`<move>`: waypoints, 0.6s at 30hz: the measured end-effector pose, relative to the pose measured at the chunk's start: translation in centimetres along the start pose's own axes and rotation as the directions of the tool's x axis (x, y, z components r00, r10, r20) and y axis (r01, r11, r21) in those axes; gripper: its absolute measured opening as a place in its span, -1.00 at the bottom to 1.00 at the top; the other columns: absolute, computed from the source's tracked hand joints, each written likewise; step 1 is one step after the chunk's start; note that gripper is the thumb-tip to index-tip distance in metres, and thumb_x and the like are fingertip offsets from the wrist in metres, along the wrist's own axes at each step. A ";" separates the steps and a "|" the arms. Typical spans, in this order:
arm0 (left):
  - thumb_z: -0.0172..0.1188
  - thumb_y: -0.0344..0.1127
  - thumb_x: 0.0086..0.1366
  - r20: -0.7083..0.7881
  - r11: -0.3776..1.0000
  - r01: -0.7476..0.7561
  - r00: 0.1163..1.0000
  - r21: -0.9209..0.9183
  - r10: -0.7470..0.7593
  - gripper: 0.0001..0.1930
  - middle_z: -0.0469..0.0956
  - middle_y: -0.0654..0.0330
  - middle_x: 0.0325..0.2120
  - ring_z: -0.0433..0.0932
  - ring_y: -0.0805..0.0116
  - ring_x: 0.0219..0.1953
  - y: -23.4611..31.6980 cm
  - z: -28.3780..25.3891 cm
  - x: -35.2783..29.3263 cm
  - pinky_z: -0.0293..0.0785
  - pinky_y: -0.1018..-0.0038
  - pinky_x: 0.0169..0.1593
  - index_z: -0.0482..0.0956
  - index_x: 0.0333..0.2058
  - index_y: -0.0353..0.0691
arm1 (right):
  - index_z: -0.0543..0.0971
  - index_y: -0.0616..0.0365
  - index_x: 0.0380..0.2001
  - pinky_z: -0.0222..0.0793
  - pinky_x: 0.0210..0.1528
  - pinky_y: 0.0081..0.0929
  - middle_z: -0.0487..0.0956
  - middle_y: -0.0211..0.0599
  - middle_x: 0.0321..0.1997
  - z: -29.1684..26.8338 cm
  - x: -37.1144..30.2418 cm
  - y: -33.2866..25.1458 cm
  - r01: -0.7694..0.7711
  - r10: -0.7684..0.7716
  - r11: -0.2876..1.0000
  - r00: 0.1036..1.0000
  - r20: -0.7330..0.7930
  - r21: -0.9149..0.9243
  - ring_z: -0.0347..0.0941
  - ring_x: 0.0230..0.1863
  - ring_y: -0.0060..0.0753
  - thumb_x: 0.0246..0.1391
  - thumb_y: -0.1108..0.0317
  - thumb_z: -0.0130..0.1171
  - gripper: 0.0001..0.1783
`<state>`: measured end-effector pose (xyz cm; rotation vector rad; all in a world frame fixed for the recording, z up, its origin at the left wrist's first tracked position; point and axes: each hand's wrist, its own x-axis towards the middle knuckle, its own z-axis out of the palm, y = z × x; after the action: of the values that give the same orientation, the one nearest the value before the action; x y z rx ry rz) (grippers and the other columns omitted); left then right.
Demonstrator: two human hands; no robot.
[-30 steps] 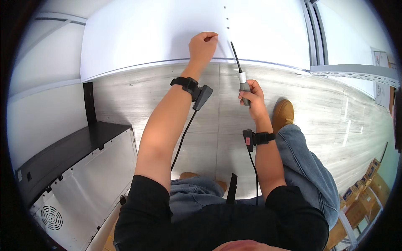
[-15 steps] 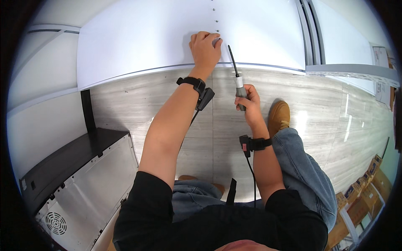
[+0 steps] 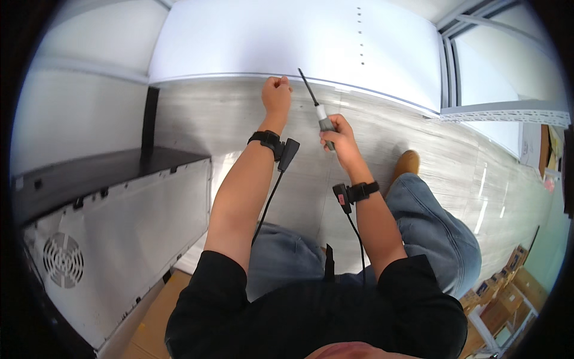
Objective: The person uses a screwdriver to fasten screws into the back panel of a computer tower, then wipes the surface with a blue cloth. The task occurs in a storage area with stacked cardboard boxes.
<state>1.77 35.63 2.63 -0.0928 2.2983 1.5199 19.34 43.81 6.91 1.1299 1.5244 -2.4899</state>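
My right hand [image 3: 339, 136] is wrapped around the handle of a screwdriver [image 3: 326, 127], grey with a white collar. The screwdriver's dark shaft slants up and left, its tip over the front edge of a white table [image 3: 239, 45]. My left hand [image 3: 277, 96] is at that same edge, left of the tip, fingers curled together; whatever they may hold is hidden. On the table, to the right of both hands, a row of several small dark screws [image 3: 360, 45] runs away from me.
A metal cabinet [image 3: 131, 215] with a black top and a round vent stands at the left. A perforated metal frame [image 3: 505, 113] stands at the right, with cardboard boxes [image 3: 508, 302] at lower right. My shoe [image 3: 408, 163] is on the grey floor [image 3: 442, 197].
My view has turned left. My left hand has drawn back from beside the row of screws to the table's front edge, its fingers curled. The screwdriver stays in my right hand, now tilted further left.
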 end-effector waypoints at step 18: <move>-0.28 -0.19 0.46 -0.239 0.858 -0.014 0.963 -0.513 -0.127 -0.63 0.54 0.08 -0.21 0.59 0.32 -0.32 14.5 -27.0 -24.7 0.50 0.47 -0.28 0.36 0.02 -0.29 | 0.41 0.28 -0.18 0.23 -0.57 -0.62 0.46 -0.30 -0.43 15.3 -12.4 -6.7 -0.079 0.126 0.992 0.615 0.778 -0.098 0.35 -0.58 -0.54 -0.10 0.52 0.06 -0.67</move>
<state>13.36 13.61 33.11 -0.5344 1.9813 2.1617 17.40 31.20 23.29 0.0162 1.1736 -2.3102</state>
